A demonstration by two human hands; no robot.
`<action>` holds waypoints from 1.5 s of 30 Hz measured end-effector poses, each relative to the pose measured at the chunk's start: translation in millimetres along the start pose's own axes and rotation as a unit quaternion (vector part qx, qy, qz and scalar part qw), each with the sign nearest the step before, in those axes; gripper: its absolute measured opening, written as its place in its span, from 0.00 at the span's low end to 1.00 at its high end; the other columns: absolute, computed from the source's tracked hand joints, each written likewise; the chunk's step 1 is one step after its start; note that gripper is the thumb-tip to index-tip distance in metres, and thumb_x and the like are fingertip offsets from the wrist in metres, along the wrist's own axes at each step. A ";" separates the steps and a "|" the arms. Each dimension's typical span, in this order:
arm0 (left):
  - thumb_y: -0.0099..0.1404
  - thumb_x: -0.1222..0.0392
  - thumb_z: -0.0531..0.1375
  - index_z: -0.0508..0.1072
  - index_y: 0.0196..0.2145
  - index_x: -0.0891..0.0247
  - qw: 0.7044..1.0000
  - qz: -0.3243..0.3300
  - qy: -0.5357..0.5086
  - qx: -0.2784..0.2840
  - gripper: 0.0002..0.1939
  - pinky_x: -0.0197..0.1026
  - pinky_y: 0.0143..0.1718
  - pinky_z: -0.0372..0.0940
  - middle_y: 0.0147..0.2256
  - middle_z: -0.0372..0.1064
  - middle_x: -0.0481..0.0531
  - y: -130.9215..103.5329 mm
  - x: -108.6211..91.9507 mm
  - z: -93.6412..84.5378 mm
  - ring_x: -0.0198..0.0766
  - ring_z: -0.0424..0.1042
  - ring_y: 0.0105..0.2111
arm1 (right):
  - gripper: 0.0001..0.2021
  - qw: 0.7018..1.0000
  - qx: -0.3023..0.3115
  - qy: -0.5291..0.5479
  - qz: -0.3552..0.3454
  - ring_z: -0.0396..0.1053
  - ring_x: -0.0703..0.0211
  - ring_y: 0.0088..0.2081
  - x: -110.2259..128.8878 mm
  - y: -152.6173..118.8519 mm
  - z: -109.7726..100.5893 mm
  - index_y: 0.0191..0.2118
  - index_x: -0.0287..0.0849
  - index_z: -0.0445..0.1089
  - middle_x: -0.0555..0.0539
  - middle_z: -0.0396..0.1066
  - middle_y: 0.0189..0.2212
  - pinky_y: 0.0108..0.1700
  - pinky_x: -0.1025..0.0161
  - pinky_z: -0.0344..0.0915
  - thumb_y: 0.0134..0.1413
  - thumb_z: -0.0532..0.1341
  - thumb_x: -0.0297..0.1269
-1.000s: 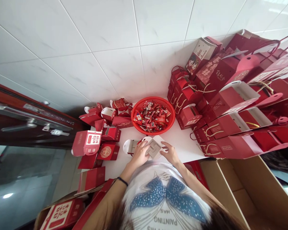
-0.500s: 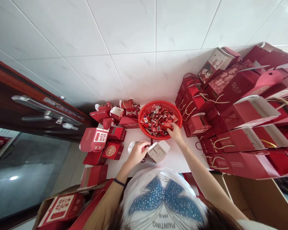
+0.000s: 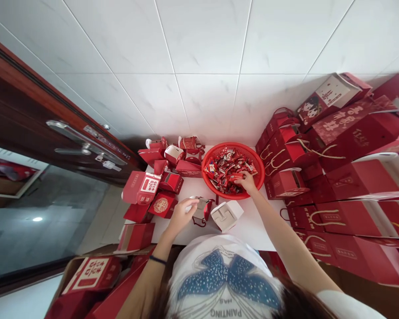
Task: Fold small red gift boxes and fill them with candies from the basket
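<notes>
My left hand pinches the edge of a small red gift box whose top is open and grey inside; a dark red cord handle hangs at its front. Close beside it on the right stands an open box with a pale inside and folded bottom flaps. My right hand reaches over the front right of a red plastic basket, fingers closed on a red-wrapped candy. Many wrapped candies fill the basket.
Small red gift boxes crowd the white table on the left. Red bags with rope handles are stacked high on the right. A tiled wall stands behind, a brown door at left, a carton of boxes at front left.
My view has shifted left. My left hand has opened up the small red box beside the pale one. My right hand stays at the basket, lifting the red-wrapped candy slightly.
</notes>
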State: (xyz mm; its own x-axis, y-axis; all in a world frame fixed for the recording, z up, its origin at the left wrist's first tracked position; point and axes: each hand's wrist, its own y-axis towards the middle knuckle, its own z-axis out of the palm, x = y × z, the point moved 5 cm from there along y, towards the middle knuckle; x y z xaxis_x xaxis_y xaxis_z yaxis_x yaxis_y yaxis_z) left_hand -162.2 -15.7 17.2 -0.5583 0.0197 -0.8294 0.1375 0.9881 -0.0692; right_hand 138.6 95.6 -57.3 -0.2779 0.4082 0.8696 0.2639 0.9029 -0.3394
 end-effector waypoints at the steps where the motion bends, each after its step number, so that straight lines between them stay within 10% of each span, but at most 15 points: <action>1: 0.64 0.56 0.56 0.79 0.40 0.61 1.000 0.003 -0.003 0.002 0.13 0.46 0.49 0.71 0.42 0.79 0.56 2.1 -1.0 1.4 0.45 0.77 0.45 | 0.27 1.000 0.010 0.018 -0.004 0.74 0.51 0.40 0.5 -2.9 -1.2 0.43 0.41 0.66 0.45 0.75 0.37 0.44 0.55 0.71 0.29 0.67 0.34; 8: 0.66 0.60 0.55 0.79 0.40 0.62 0.998 0.044 -0.024 0.037 0.12 0.46 0.48 0.72 0.42 0.79 0.56 23.4 -17.3 25.9 0.43 0.78 0.44 | 0.24 0.961 0.063 0.271 0.006 0.72 0.57 0.35 -1.0 -27.2 -14.3 0.39 0.43 0.69 0.49 0.74 0.34 0.38 0.58 0.72 0.29 0.70 0.39; 25: 0.61 0.66 0.61 0.78 0.43 0.61 0.983 0.005 -0.148 0.109 0.13 0.46 0.50 0.71 0.44 0.78 0.55 53.1 -37.0 73.9 0.42 0.78 0.43 | 0.20 0.948 -0.022 0.319 -0.012 0.74 0.56 0.34 1.2 -44.5 -25.5 0.34 0.42 0.69 0.49 0.76 0.32 0.42 0.55 0.73 0.28 0.70 0.34; 35: 0.58 0.51 0.66 0.76 0.33 0.65 0.858 -0.212 -0.453 0.114 0.13 0.41 0.33 0.71 0.28 0.76 0.51 78.9 -58.1 107.9 0.38 0.75 0.28 | 0.11 0.961 0.053 0.123 -0.240 0.73 0.51 0.48 38.2 -111.9 -4.6 0.36 0.44 0.75 0.45 0.76 0.44 0.53 0.53 0.67 0.44 0.61 0.32; 45: 0.48 0.54 0.71 0.77 0.35 0.65 0.877 -0.153 -0.449 0.072 0.17 0.41 0.37 0.68 0.32 0.78 0.52 75.3 -46.5 107.7 0.41 0.76 0.33 | 0.11 0.973 -0.031 0.088 -0.210 0.75 0.52 0.43 18.5 -116.3 -14.7 0.37 0.43 0.75 0.44 0.78 0.40 0.49 0.55 0.70 0.47 0.58 0.34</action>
State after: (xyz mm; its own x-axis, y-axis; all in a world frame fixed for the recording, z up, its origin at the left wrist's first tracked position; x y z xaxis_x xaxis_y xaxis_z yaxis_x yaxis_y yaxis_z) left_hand -37.8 41.4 -9.1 0.2740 -0.4345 -0.8580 0.2311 0.8957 -0.3799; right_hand 116.3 -3.9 3.6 -0.2113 -0.0303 0.9770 0.2174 0.9730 0.0772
